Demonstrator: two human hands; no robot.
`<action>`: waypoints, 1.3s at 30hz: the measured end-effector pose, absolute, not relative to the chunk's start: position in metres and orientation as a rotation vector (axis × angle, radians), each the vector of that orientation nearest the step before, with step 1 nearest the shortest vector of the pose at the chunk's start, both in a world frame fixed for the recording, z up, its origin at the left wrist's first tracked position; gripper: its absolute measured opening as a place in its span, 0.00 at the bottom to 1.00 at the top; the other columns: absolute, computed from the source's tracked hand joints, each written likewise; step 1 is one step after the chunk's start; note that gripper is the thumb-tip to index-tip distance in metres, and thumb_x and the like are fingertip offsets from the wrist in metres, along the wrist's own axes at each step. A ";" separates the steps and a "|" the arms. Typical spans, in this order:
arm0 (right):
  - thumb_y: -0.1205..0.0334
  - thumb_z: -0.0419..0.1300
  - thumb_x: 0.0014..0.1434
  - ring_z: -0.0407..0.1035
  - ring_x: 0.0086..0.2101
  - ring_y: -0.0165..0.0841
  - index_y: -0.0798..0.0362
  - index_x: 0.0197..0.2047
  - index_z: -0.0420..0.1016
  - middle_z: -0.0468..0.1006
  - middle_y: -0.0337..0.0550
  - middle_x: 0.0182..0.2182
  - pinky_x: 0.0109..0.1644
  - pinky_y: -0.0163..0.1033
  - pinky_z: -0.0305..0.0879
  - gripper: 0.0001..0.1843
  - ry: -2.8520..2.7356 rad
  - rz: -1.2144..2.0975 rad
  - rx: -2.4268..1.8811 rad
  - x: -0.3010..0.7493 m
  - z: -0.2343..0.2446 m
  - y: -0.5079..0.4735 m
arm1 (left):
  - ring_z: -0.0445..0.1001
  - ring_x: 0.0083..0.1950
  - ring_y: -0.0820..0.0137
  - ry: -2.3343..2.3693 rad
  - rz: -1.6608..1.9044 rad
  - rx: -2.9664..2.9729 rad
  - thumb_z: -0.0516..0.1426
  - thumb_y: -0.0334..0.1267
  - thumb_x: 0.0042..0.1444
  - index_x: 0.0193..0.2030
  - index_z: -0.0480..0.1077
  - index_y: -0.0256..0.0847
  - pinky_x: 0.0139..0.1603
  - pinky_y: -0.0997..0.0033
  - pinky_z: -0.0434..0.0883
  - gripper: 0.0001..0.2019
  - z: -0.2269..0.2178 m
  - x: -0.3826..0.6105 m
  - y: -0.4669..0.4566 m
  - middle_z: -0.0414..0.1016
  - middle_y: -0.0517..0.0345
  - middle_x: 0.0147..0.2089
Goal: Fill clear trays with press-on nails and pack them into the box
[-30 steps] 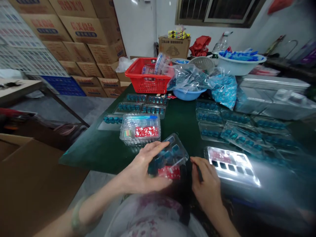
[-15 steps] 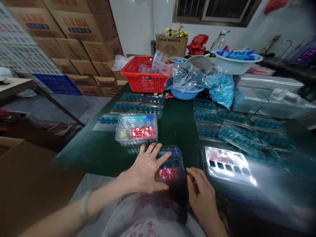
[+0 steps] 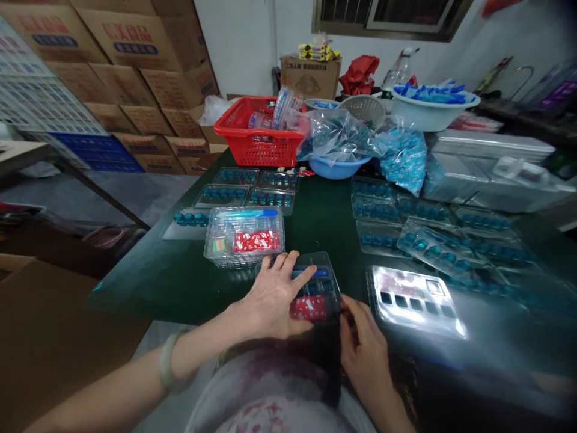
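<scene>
While the person worked at the dark green table (image 3: 324, 207), the left hand (image 3: 270, 294) lay spread, unclenched, over a clear plastic blister tray (image 3: 328, 279) at twelve o'clock by the near edge; the right hand (image 3: 363, 352) sat at the tray's right rim, its grip impossible to confirm. The tray appeared light, stiff yet thin, probably slippery; the rim offered the safest hold.

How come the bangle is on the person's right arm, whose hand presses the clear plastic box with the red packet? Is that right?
No: the bangle is on the left arm, not the right, as the head view shows. Its hand, the left hand, does press the clear plastic box with the red packet.
</scene>
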State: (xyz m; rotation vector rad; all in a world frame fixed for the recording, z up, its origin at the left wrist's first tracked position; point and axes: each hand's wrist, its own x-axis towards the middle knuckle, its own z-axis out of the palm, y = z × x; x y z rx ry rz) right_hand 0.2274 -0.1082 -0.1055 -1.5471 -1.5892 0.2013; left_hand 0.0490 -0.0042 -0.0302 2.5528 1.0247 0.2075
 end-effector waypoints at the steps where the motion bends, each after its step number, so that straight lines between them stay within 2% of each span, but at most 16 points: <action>1: 0.69 0.48 0.61 0.69 0.42 0.37 0.53 0.53 0.63 0.71 0.50 0.42 0.43 0.43 0.69 0.17 -1.590 0.201 -1.554 0.227 -0.106 -0.108 | 0.46 0.62 0.38 1.026 0.203 2.557 0.61 0.57 0.37 0.63 0.53 0.45 0.55 0.36 0.41 0.46 -0.031 0.049 -0.003 0.45 0.36 0.65; 6: 0.70 0.47 0.61 0.67 0.43 0.37 0.54 0.54 0.63 0.70 0.51 0.43 0.45 0.44 0.67 0.18 -1.641 0.162 -1.587 0.229 -0.109 -0.111 | 0.46 0.62 0.38 0.976 0.165 2.542 0.61 0.60 0.36 0.64 0.51 0.48 0.56 0.36 0.41 0.47 -0.035 0.047 -0.003 0.45 0.39 0.66; 11: 0.70 0.48 0.61 0.67 0.43 0.38 0.55 0.52 0.64 0.70 0.51 0.43 0.45 0.45 0.67 0.16 -1.672 0.163 -1.618 0.229 -0.111 -0.114 | 0.45 0.62 0.37 0.943 0.131 2.563 0.60 0.62 0.36 0.64 0.51 0.45 0.56 0.35 0.40 0.48 -0.035 0.046 -0.005 0.43 0.36 0.66; 16: 0.69 0.47 0.61 0.68 0.43 0.38 0.54 0.52 0.65 0.70 0.51 0.43 0.45 0.45 0.67 0.16 -1.636 0.220 -1.596 0.230 -0.108 -0.115 | 0.47 0.61 0.38 0.951 0.154 2.578 0.62 0.58 0.35 0.63 0.53 0.46 0.55 0.36 0.43 0.47 -0.033 0.047 -0.006 0.46 0.38 0.65; 22: 0.62 0.51 0.60 0.70 0.39 0.36 0.52 0.56 0.61 0.73 0.49 0.42 0.41 0.41 0.70 0.20 -1.368 0.493 -1.478 0.226 -0.080 -0.116 | 0.51 0.59 0.42 1.022 0.390 2.531 0.61 0.56 0.37 0.64 0.50 0.47 0.54 0.39 0.48 0.46 -0.016 0.052 -0.013 0.49 0.39 0.63; 25: 0.59 0.55 0.58 0.71 0.37 0.35 0.52 0.60 0.56 0.74 0.49 0.43 0.40 0.40 0.71 0.26 -1.242 0.634 -1.389 0.217 -0.057 -0.108 | 0.50 0.60 0.43 1.134 0.589 2.507 0.60 0.55 0.39 0.65 0.47 0.46 0.54 0.42 0.50 0.46 -0.010 0.062 -0.020 0.48 0.40 0.63; 27: 0.60 0.56 0.57 0.71 0.37 0.34 0.51 0.59 0.56 0.74 0.47 0.41 0.38 0.39 0.71 0.27 -1.184 0.634 -1.334 0.212 -0.040 -0.099 | 0.50 0.60 0.43 1.210 0.735 2.457 0.60 0.55 0.40 0.65 0.45 0.46 0.54 0.42 0.50 0.47 -0.010 0.070 -0.024 0.45 0.41 0.64; 30: 0.63 0.55 0.58 0.72 0.35 0.32 0.51 0.55 0.60 0.75 0.44 0.37 0.38 0.38 0.71 0.21 -1.205 0.512 -1.299 0.212 -0.014 -0.086 | 0.46 0.62 0.43 1.230 0.880 2.363 0.63 0.55 0.37 0.66 0.39 0.46 0.57 0.42 0.48 0.52 -0.010 0.077 -0.028 0.41 0.42 0.65; 33: 0.65 0.53 0.59 0.71 0.31 0.30 0.49 0.53 0.62 0.75 0.41 0.35 0.34 0.36 0.70 0.18 -1.422 0.301 -1.318 0.221 0.013 -0.076 | 0.43 0.64 0.45 1.162 0.965 2.320 0.64 0.55 0.36 0.66 0.38 0.47 0.60 0.42 0.46 0.54 -0.001 0.074 -0.027 0.40 0.44 0.67; 36: 0.67 0.52 0.60 0.71 0.32 0.30 0.49 0.54 0.62 0.75 0.40 0.36 0.37 0.37 0.69 0.19 -1.665 0.014 -1.328 0.229 0.038 -0.069 | 0.45 0.65 0.50 1.123 1.206 2.324 0.64 0.47 0.42 0.65 0.43 0.46 0.62 0.47 0.47 0.47 0.019 0.060 -0.023 0.45 0.48 0.66; 39: 0.69 0.50 0.60 0.69 0.35 0.32 0.52 0.55 0.62 0.74 0.42 0.36 0.40 0.39 0.67 0.19 -1.894 -0.171 -1.283 0.228 0.055 -0.063 | 0.53 0.62 0.54 1.053 1.377 2.449 0.62 0.39 0.47 0.62 0.52 0.46 0.61 0.51 0.51 0.36 0.040 0.043 -0.017 0.54 0.50 0.63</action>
